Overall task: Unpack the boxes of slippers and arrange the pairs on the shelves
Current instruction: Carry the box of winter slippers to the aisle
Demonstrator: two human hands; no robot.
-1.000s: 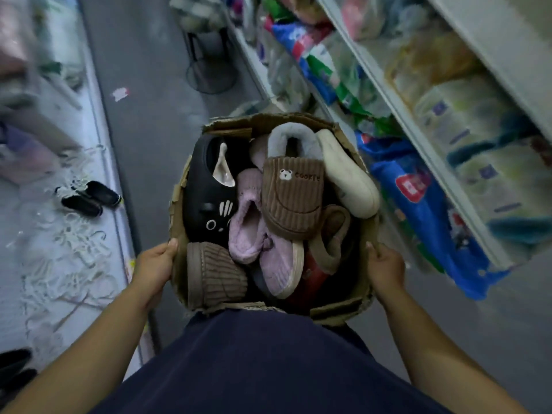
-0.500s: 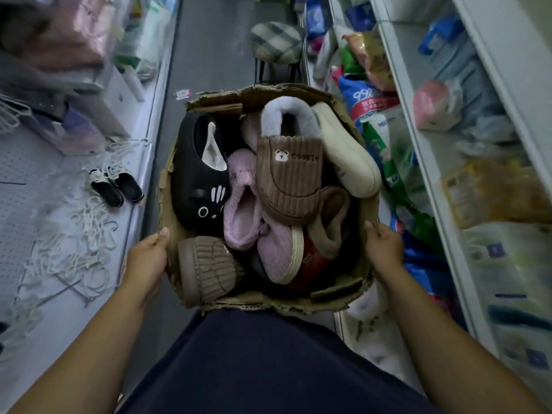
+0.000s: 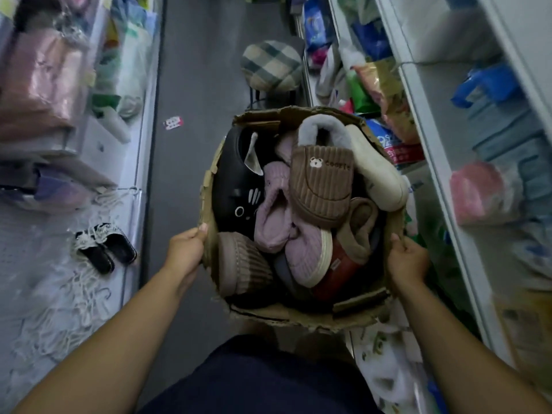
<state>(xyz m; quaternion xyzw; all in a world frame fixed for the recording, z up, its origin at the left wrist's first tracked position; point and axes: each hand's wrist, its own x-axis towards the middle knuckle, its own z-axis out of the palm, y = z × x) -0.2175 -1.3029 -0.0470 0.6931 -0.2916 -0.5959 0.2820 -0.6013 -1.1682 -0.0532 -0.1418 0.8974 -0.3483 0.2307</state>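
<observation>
I'm watching the left hand [image 3: 185, 252] gripping the left rim of the cardboard box [image 3: 298, 316], thumb lying over the torn edge. The right hand [image 3: 407, 258] is clamping the box's right rim the same way. The fingers of both hands are hiding behind the box walls.

Inside the box, slippers are lying in a jumble. A brown ribbed slipper [image 3: 321, 186] is sitting on top, showing a small bear patch and lettering that starts "COO"; the rest I'm not making out. A black cat-face slipper [image 3: 236, 180] is filling the box's left side, with lilac slippers [image 3: 273, 213] lying between those two. A cream slipper [image 3: 376, 171] is leaning over the right rim.

Beyond the box's far edge a plaid stool [image 3: 271, 65] is standing. Left of the box, black sandals [image 3: 104, 249] are resting on a low shelf [image 3: 131, 162]. Just right of the box, a blue packet [image 3: 385, 138] is showing a large "9".
</observation>
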